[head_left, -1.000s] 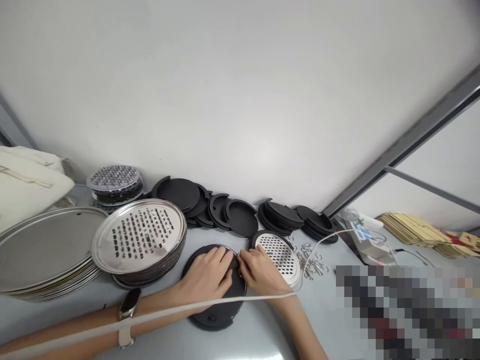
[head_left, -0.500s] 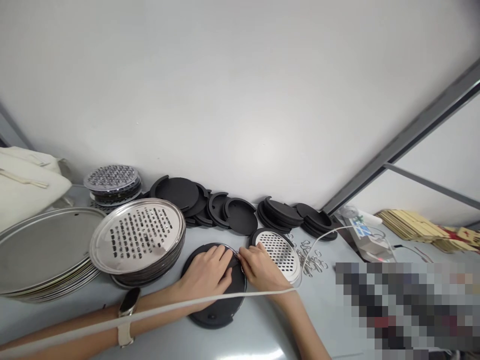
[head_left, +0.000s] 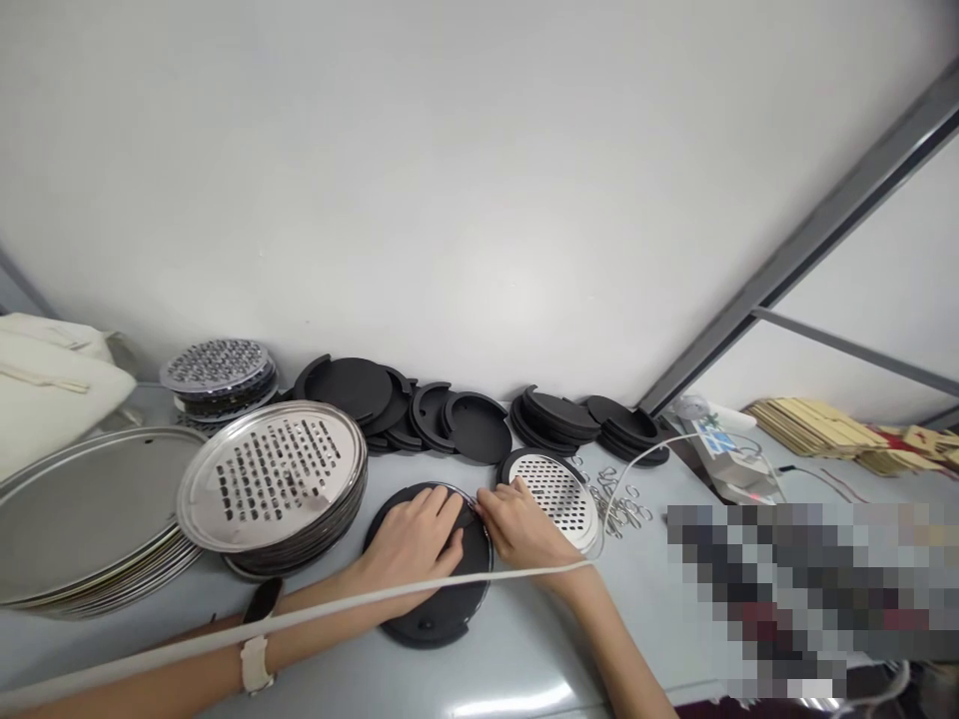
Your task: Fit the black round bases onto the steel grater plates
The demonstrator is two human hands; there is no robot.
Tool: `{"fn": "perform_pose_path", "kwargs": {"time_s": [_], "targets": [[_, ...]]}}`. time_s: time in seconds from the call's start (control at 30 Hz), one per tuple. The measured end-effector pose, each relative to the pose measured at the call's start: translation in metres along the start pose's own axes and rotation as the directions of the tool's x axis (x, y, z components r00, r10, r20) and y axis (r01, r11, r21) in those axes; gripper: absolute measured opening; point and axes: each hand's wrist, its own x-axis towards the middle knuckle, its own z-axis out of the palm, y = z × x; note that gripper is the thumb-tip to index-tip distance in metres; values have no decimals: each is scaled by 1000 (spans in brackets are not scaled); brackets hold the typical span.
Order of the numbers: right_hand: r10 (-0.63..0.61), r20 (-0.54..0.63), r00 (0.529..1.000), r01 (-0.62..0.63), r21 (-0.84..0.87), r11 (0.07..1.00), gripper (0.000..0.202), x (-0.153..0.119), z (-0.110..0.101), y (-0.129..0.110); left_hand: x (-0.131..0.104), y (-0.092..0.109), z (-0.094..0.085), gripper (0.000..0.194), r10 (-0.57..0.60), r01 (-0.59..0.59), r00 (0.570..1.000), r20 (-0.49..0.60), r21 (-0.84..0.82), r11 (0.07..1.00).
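Observation:
A round black disc point(head_left: 450, 609) with a thin metal rim lies on the grey table. My left hand point(head_left: 416, 544) rests on its upper left part, fingers bent over the edge and thumb on its face. At the upper right edge my right hand point(head_left: 516, 524) is closed, its fingertips pinching at the rim; what they grip is too small to tell. Just right of that hand, a perforated metal grater plate point(head_left: 558, 491) sits in a black holder. Small metal rings and clips point(head_left: 614, 499) are scattered beyond it.
Stacked grater discs point(head_left: 277, 474) and large metal trays point(head_left: 90, 509) stand at the left. Black round holders point(head_left: 479, 427) line the wall. A white cable point(head_left: 337, 606) crosses over my forearms. At the right are a small device point(head_left: 730, 464) and beige flat pieces point(head_left: 816, 436).
The camera view has shifted and tilted slightly. Both hands stay on the black disc in nearly the same pose.

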Motion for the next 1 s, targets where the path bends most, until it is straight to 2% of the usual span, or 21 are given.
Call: {"fn": "perform_pose_path", "kwargs": {"time_s": [0.47,0.67,1.0], "targets": [[-15,-41,999,19,98,995,21,-3,-9,0,1,0,-1,5,5,-5,1000,-11,15,1000],[-4,-49,999,9,110,994,11,-5,-9,0,2,-1,-1,5,12,-13,1000,8,26,1000],[-46,-17,999,48,150,988,18,-5,-10,7,3,1,2,5,-6,7,1000,-14,43,999]]}}
